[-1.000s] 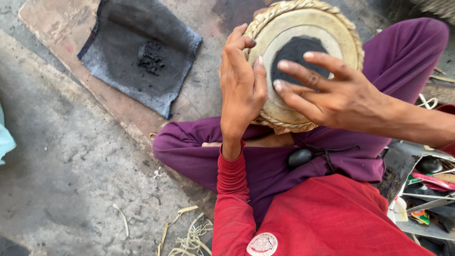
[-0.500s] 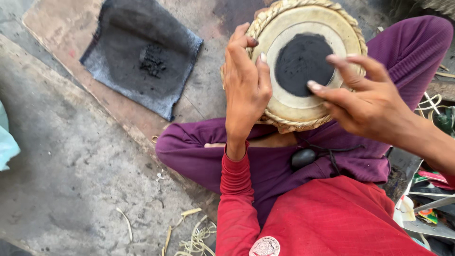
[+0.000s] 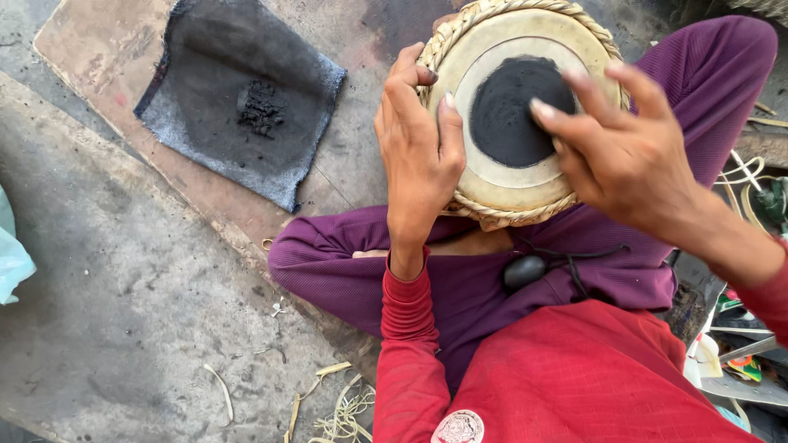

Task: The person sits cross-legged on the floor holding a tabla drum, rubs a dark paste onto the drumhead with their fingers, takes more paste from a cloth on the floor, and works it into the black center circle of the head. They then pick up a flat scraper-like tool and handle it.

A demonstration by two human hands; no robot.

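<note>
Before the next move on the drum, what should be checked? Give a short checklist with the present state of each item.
1. Left hand steadies the drum at its rim: ok.
2. Right hand is over the black patch, fingertips at its edge: ok.
3. Drum sits in the lap, head facing up: ok.
4. Heap of black powder lies on the grey cloth, apart from both hands: ok.
5. Right fingers carry powder or paste: cannot tell.
6. Black patch is evenly spread: cannot tell.
</note>
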